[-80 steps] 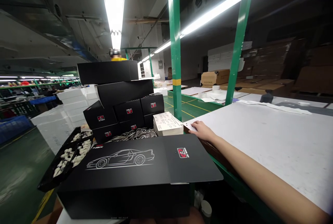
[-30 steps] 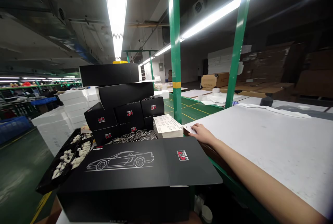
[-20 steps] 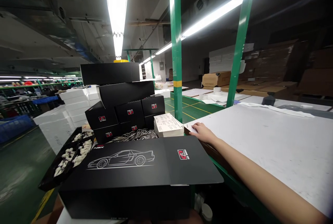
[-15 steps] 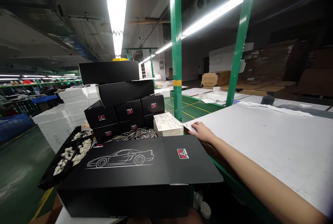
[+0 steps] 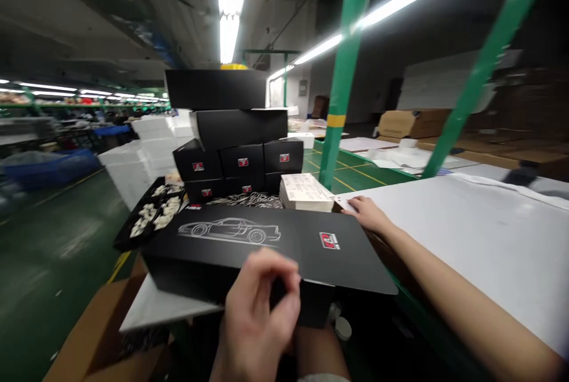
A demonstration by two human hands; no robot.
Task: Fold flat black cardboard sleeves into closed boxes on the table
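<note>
2 hands by the black box (image 5: 231, 246): left hand (image 5: 260, 317) pinches its edge, right hand (image 5: 368, 214) lies released; a slip could drop it.

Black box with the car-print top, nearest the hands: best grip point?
Take the black box by its rigid body, at the near long wall, coming from the front, where the left hand is. Avoid the top panel's thin overhang on the right: it sticks out past the body unsupported and would likely flex.

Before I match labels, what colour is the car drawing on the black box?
The car drawing is white on black, best in the head view.
</note>
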